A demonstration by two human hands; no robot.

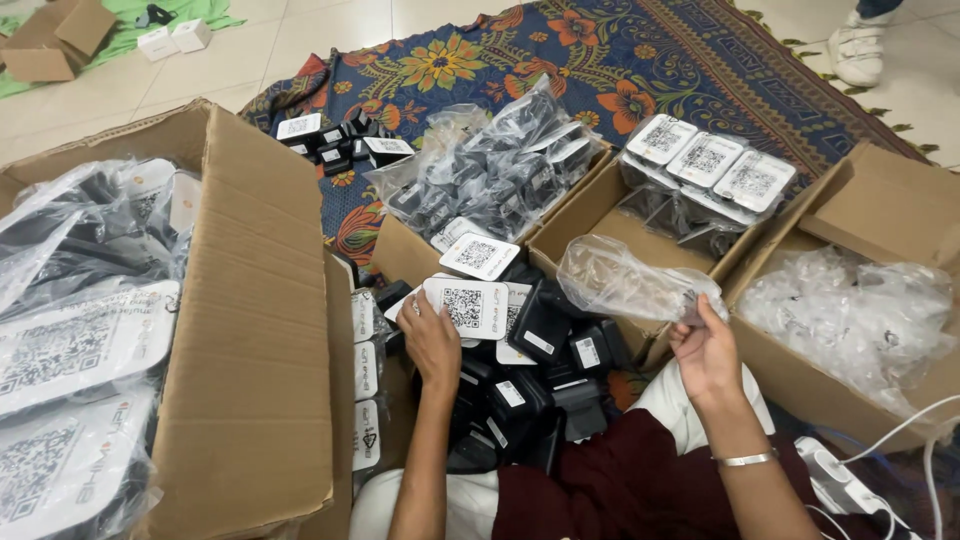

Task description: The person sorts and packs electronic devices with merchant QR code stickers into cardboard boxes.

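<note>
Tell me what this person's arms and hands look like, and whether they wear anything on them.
Both forearms are bare, with no sleeves or gloves in view. The left hand shows no ring or watch. The right hand has a thin silver bangle around the wrist. Below the arms there is dark maroon and white clothing.

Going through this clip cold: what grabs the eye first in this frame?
Probably the heap of small black devices with white code-printed faces at the centre, where the left hand grips one white-faced unit. To its right, the right hand holds up an empty clear plastic bag. Around them stand open cardboard boxes stuffed with bagged units, on a bright floral cloth spread over the tiled floor.
</note>
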